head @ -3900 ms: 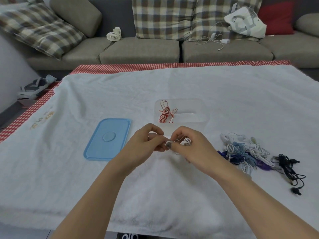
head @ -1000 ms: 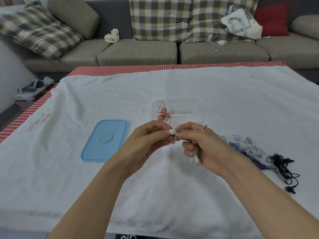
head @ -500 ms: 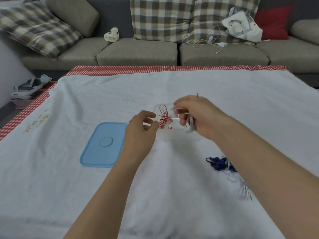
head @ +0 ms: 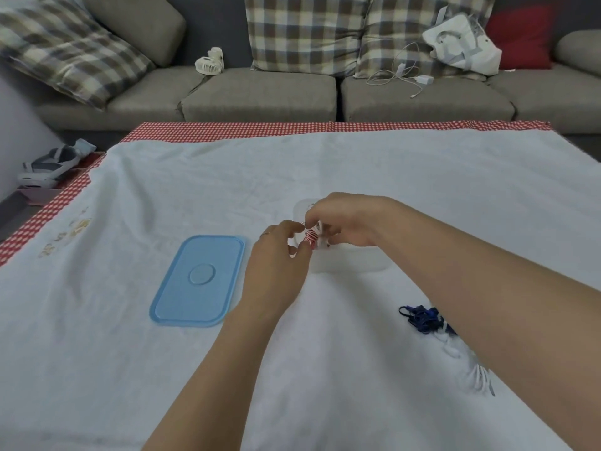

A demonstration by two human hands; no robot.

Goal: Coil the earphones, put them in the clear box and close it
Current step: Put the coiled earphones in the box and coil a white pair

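The clear box (head: 353,263) stands open on the white towel at mid-table. My right hand (head: 344,219) reaches over it, fingers pinched on a small coil of white earphones (head: 321,230) held low inside the box's left end. A red-and-white coiled pair (head: 310,237) lies right beside it in the box. My left hand (head: 276,265) is at the box's left rim, its thumb and fingertips curled close to the red-and-white coil. I cannot tell whether it grips the rim or the coil. The blue lid (head: 198,281) lies flat to the left of the box.
A pile of uncoiled earphones lies to the right, partly under my right forearm: a dark blue pair (head: 421,319) and white ones (head: 473,369). A sofa with plaid cushions, a small fan (head: 209,61) and a white bag (head: 461,40) stands behind the table's red checked edge (head: 292,130).
My right hand has carried the white coil from in front of me forward and down into the box. My left hand let go of it and moved to the box's left rim.
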